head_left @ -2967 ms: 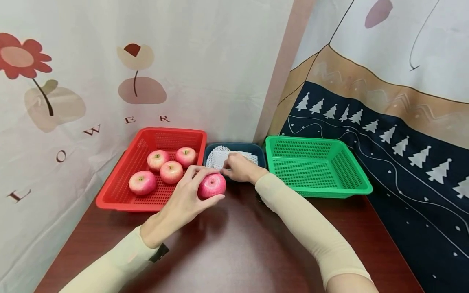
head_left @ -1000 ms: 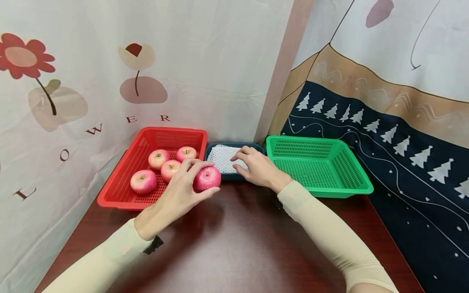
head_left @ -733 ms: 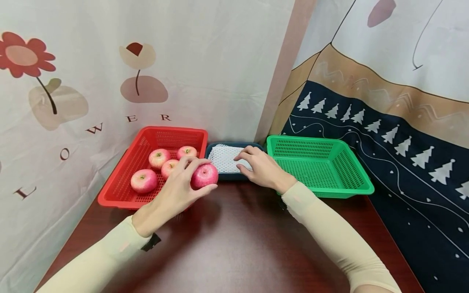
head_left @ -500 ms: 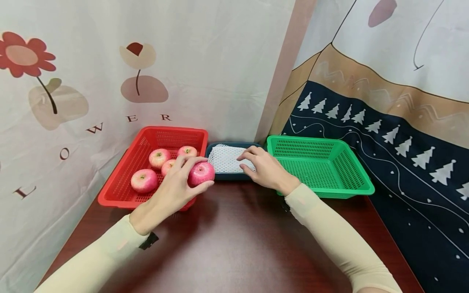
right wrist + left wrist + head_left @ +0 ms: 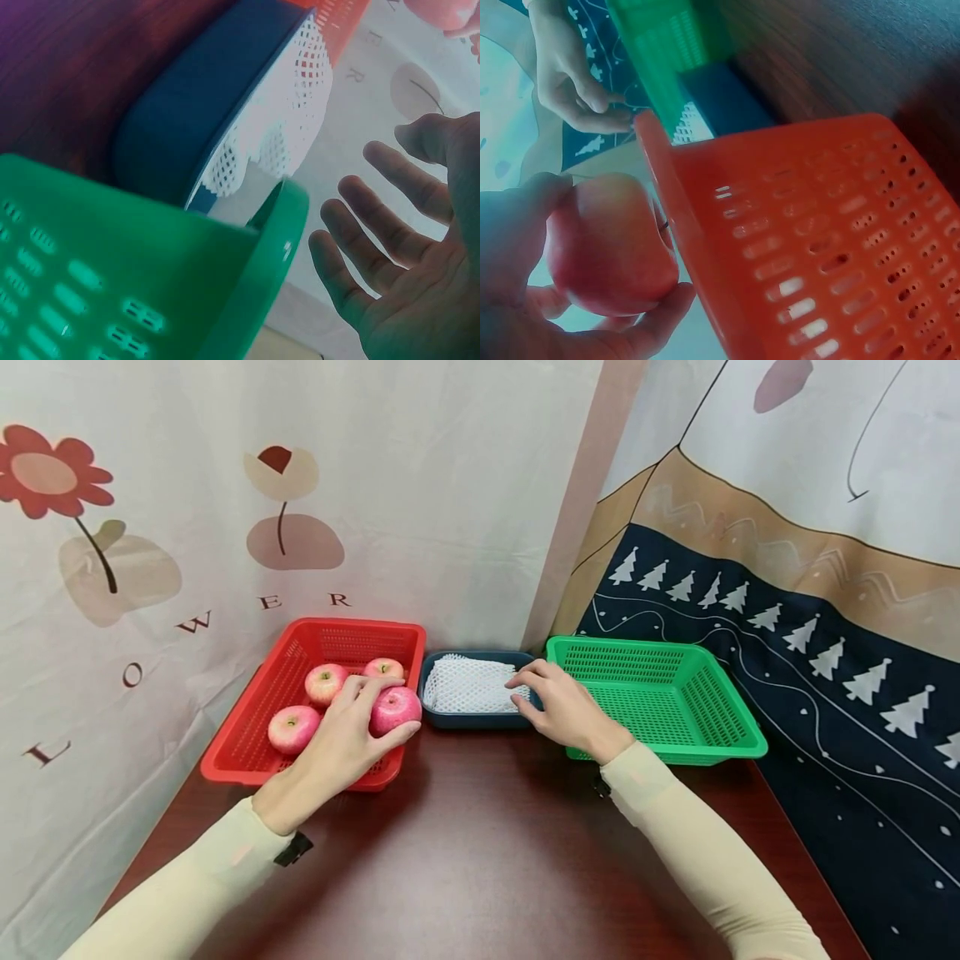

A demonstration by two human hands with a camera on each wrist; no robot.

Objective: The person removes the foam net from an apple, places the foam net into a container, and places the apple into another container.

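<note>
My left hand (image 5: 330,752) holds a pink-red apple (image 5: 395,710) at the right edge of the red basket (image 5: 215,762), thumb on the near side and fingers over the far side. In the left wrist view the apple (image 5: 611,244) sits between thumb and fingers, right by the basket's rim (image 5: 686,240). My right hand (image 5: 564,708) hovers over the right end of the dark blue tray (image 5: 480,722), near the green basket (image 5: 667,755). Its fingers are spread and relaxed, holding nothing. White foam fruit nets (image 5: 471,685) lie piled in the tray.
Inside the red basket three apples show, one at the front left (image 5: 292,729); my left hand covers part of the basket. Perforated walls of the green basket (image 5: 172,232) rise beside the tray. A brown table (image 5: 480,860) stretches in front, and printed curtains (image 5: 450,485) hang behind.
My left hand has carried the apple leftward, from beside the tray to the red basket's edge. The right hand has come up off the foam nets and moved right, its fingers opening.
</note>
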